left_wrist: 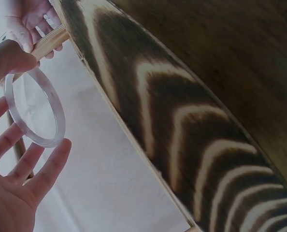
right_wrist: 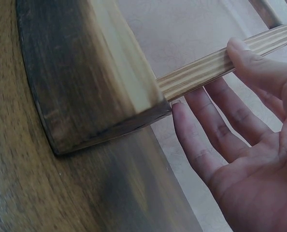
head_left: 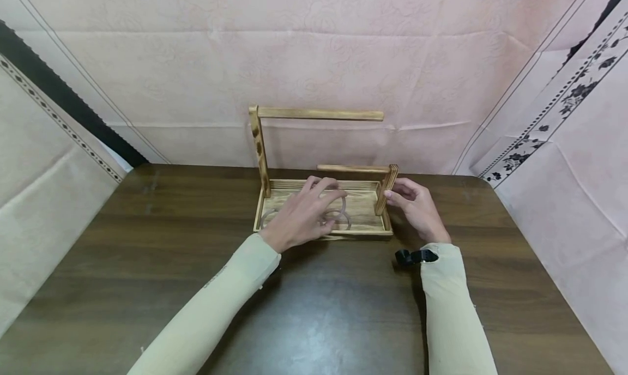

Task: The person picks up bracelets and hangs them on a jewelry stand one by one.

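Observation:
My left hand (head_left: 306,211) reaches over a wooden tray stand (head_left: 365,233) and pinches a pale translucent bangle (left_wrist: 58,106). In the left wrist view, the thumb is at the bangle's top and fingertips are at its lower edge. Another ring-shaped bangle (head_left: 265,218) lies at the tray's left end, partly covered by the left hand. At the tray's right end, my right hand (head_left: 416,207) holds the short wooden post (right_wrist: 201,77). Its thumb lies on the post's near face, with the fingers behind.
A tall post (head_left: 260,151) rises from the tray's left end and carries a long upper bar (head_left: 321,114). The lower bar (head_left: 352,168) extends left from the short post. The stand sits near the back of a dark wooden table (head_left: 314,309), before a pale cloth (head_left: 314,64).

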`<move>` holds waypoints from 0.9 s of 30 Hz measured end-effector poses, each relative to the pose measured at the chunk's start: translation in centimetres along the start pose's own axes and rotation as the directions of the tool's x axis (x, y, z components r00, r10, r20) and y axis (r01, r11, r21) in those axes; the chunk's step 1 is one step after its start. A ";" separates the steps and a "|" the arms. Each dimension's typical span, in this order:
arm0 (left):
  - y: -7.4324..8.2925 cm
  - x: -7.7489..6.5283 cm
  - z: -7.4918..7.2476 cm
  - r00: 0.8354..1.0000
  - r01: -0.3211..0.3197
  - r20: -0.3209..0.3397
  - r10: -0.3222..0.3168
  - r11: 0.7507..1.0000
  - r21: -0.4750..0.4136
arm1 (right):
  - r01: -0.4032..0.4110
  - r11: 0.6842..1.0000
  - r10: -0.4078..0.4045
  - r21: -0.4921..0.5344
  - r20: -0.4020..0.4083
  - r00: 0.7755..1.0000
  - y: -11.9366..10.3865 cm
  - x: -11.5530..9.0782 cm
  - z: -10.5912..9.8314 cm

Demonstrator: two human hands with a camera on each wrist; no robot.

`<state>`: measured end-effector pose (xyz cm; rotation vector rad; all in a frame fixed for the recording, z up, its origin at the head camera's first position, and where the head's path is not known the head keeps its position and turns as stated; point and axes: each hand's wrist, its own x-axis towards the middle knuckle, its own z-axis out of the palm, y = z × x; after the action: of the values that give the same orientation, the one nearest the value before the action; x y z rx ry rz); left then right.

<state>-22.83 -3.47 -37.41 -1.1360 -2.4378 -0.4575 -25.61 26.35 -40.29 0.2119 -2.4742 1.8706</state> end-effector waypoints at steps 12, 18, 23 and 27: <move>-0.4 -0.8 -0.6 0.998 0.008 -0.064 -0.005 0.999 0.041 | 0.002 1.000 -0.002 0.013 -0.003 1.000 0.0 0.1 0.0; -0.4 -1.1 -1.1 0.996 0.012 -0.086 -0.006 0.998 0.069 | -0.009 1.000 0.009 0.018 -0.002 1.000 0.1 0.0 0.1; -0.5 -1.1 -1.6 0.994 0.015 -0.108 -0.006 0.996 0.087 | -0.014 1.000 0.014 0.024 -0.001 1.000 0.1 0.0 0.1; -0.6 -1.1 -1.9 0.991 0.025 -0.135 -0.013 0.996 0.091 | -0.002 1.000 0.002 0.023 -0.007 1.000 0.2 0.0 0.1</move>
<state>-22.25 -5.39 -36.39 -1.0109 -2.3298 -0.4085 -25.67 26.35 -40.52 0.2040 -2.4505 1.8979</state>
